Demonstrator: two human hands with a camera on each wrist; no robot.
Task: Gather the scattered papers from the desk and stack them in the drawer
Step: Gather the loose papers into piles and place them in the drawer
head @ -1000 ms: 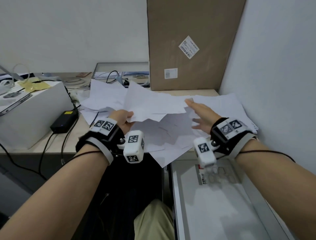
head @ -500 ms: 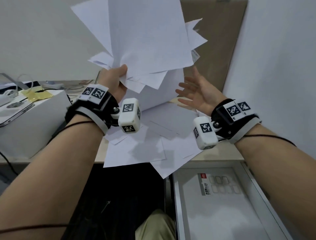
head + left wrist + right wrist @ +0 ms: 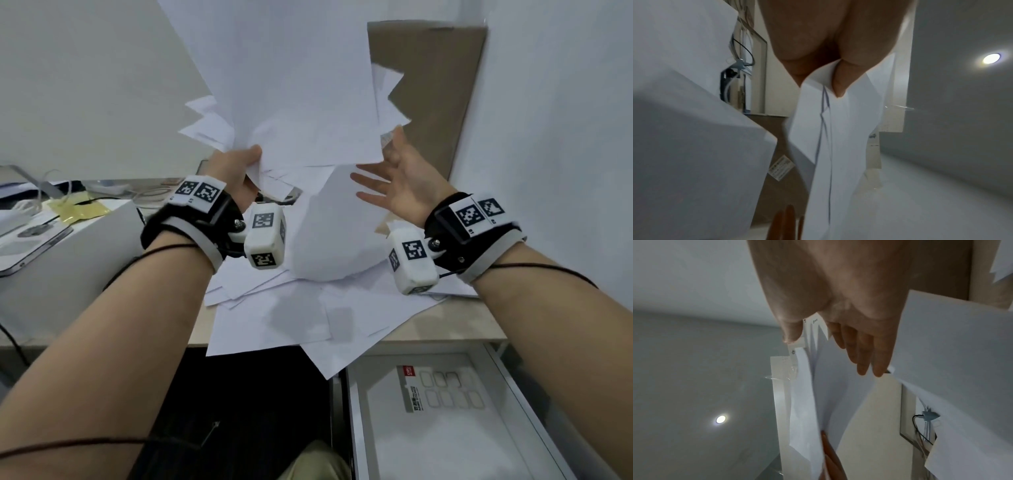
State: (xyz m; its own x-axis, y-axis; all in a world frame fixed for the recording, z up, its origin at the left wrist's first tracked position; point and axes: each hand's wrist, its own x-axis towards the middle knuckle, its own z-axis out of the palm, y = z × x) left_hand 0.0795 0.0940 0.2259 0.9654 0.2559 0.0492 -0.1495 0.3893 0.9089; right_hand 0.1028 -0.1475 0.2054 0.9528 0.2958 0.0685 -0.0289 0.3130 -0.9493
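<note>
Many papers (image 3: 294, 85) overhang desk (image 3: 445, 325) edge.

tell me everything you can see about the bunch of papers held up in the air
The raised bunch of papers is plain white sheets, loosely fanned and out of line, corners jutting at both sides. It stands roughly upright above the desk, its top leaving the head view. The left hand grips its lower left corner, thumb on the near face. The right hand is spread open at its lower right edge; contact there is unclear. More sheets lie on the desk below.
</note>
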